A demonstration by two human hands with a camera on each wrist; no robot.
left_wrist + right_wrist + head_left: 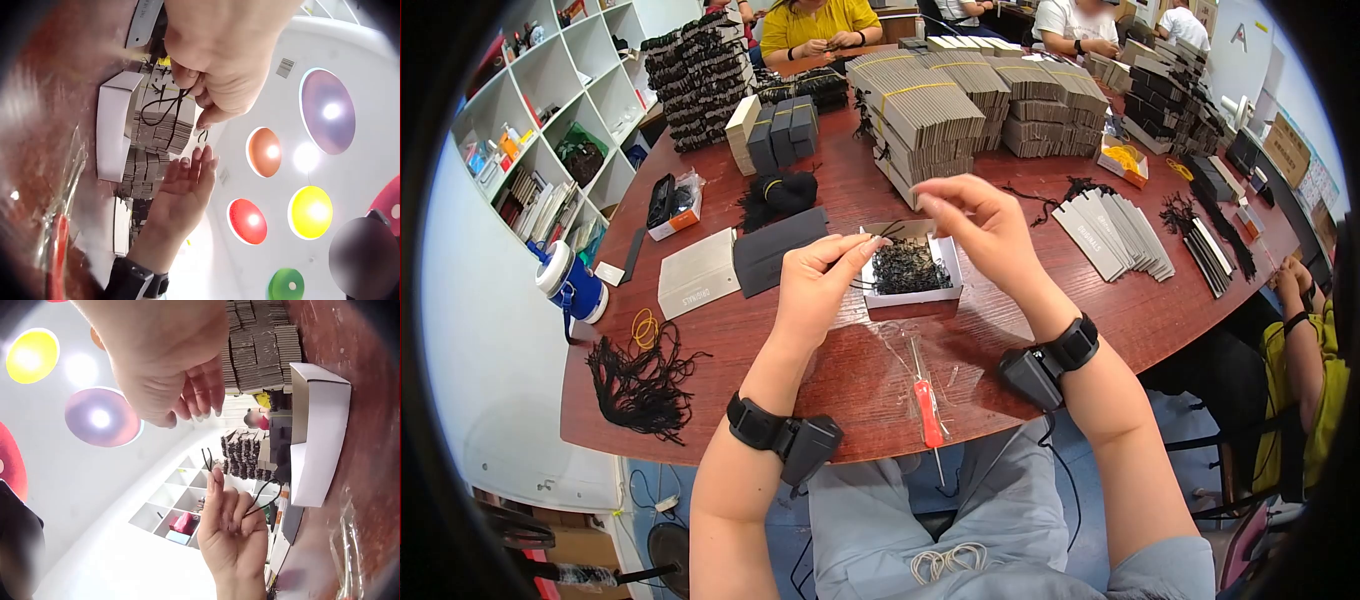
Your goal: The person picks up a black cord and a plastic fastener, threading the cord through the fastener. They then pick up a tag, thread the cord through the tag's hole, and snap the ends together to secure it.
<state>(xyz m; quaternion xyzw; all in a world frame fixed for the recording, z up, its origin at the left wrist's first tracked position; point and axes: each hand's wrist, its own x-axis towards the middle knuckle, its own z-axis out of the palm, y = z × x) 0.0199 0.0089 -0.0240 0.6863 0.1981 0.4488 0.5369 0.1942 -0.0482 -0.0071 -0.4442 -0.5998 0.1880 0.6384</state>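
Note:
My left hand [815,285] pinches a thin black cord [279,489] between thumb and index finger. One loop of it hangs below the hand, and a short end sticks up past the fingertips. To the right and slightly higher, my right hand [985,230] is raised with relaxed, slightly bent fingers and holds nothing. Its fingertips are apart from the cord in the left wrist view. Below and between both hands stands a small white box [915,303], with a tangle of black cords [908,270] inside.
A red-handled screwdriver [927,410] lies near the table edge beside clear plastic. Black strings [640,385] lie at left, near grey and black cards [698,272]. Tall card stacks [920,105] stand behind the box; fanned grey cards [1110,235] lie right. A blue jug [572,280] stands left.

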